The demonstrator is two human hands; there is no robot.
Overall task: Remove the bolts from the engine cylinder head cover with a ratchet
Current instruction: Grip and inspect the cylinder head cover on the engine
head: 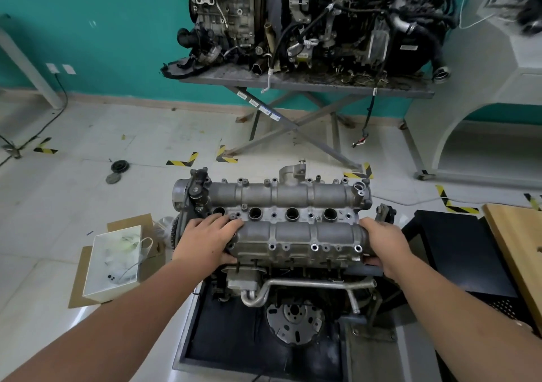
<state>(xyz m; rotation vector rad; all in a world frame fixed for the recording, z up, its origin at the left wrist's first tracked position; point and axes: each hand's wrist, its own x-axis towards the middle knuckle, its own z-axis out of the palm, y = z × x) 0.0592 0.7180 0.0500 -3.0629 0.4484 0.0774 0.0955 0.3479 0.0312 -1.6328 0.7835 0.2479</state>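
Two bare forearms reach in — left hand [206, 239] and right hand [385, 245] gripping the cylinder head cover's [293, 220] ends atop the engine. Bolt holes look empty; lifting evenly seems next — no ratchet visible.

grey cylinder head cover [289, 205], teal wall [96, 29], yellow-black striped floor tape [183, 161].

Workshop corner, teal-painted wall [88, 29].
Pale tiled floor [73, 135] with yellow-black tape corners [183, 161]; grey metal cross-legged tabletop [308, 84] by the wall.

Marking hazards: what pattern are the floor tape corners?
Yellow-and-black diagonal stripes on the floor tape corners, head view.
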